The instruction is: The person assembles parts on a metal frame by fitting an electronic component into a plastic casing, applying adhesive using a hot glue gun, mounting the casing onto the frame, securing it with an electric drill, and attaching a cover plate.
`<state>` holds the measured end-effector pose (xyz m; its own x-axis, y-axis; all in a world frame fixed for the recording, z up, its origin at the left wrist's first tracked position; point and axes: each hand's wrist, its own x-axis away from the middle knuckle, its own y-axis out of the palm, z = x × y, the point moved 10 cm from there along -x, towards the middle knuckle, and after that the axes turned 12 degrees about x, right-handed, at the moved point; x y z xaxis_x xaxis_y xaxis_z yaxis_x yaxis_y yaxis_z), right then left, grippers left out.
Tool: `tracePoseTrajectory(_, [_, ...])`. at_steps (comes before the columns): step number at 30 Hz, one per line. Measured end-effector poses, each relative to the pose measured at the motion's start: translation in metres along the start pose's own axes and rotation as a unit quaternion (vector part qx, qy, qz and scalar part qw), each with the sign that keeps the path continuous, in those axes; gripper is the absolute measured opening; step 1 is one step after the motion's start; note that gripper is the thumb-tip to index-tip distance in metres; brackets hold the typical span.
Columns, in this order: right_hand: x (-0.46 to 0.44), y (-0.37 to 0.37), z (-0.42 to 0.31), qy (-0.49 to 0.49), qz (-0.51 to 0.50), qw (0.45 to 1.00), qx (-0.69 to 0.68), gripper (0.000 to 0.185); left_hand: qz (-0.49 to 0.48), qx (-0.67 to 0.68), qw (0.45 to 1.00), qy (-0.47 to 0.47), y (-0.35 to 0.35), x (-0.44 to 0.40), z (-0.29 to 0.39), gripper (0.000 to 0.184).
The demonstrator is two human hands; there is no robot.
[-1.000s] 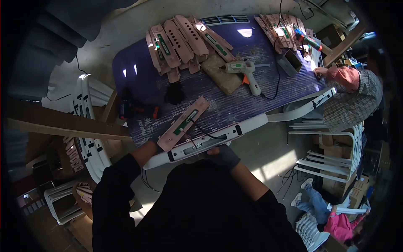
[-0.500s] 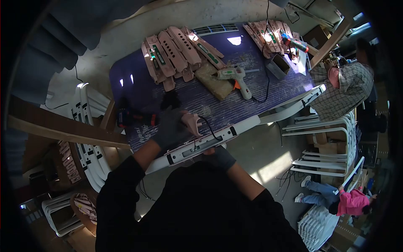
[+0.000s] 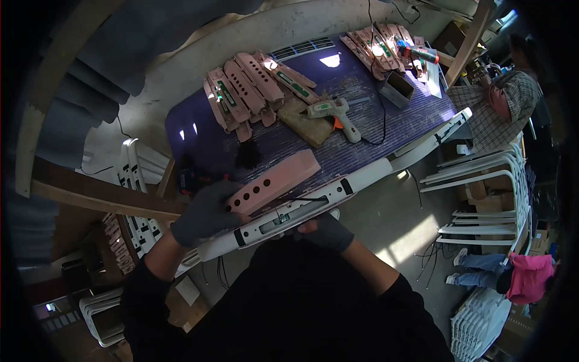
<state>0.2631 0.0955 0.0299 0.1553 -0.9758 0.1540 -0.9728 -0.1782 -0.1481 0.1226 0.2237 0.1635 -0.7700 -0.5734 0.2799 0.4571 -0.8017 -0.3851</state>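
Observation:
My left hand (image 3: 208,212), in a grey glove, is closed on the end of a pink plastic cover (image 3: 284,177) with a row of dark round holes. The cover is tilted just above a white tubular frame (image 3: 371,175), which lies along the table's near edge. A slot in that frame shows a small green part (image 3: 282,219) and a thin black cable. My right hand (image 3: 327,232), gloved too, is wrapped round the near side of the frame below the slot, its thumb showing.
On the purple table (image 3: 199,151) are stacked pink covers (image 3: 244,87), a glue gun (image 3: 335,114) on a tan block (image 3: 298,123), a small open box (image 3: 397,90) and a dark drill (image 3: 192,178). White frames (image 3: 482,175) stand at right, near two other people.
My left hand has turned the pink cover from end-on to lengthwise, its holed face now showing, and moved left and down. My right hand stays at the frame. The view has shifted slightly.

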Motion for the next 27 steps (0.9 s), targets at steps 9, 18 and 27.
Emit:
tracePoseTrajectory(9, [0.01, -0.009, -0.065, -0.027, 0.022, 0.952, -0.304, 0.055, -0.099, 0.188, 0.975, -0.062, 0.03, -0.021, 0.071, 0.057])
tracePoseTrajectory(18, [0.027, -0.012, -0.083, -0.022, 0.062, 0.944, -0.323, 0.059, -0.192, 0.07, 0.978, -0.052, 0.058, -0.021, 0.086, 0.058])
tracePoseTrajectory(27, [0.026, 0.001, -0.07, -0.048, 0.023, 0.884, -0.464, 0.057, -0.102, -0.117, 0.984, 0.088, 0.071, -0.007, 0.095, 0.068])
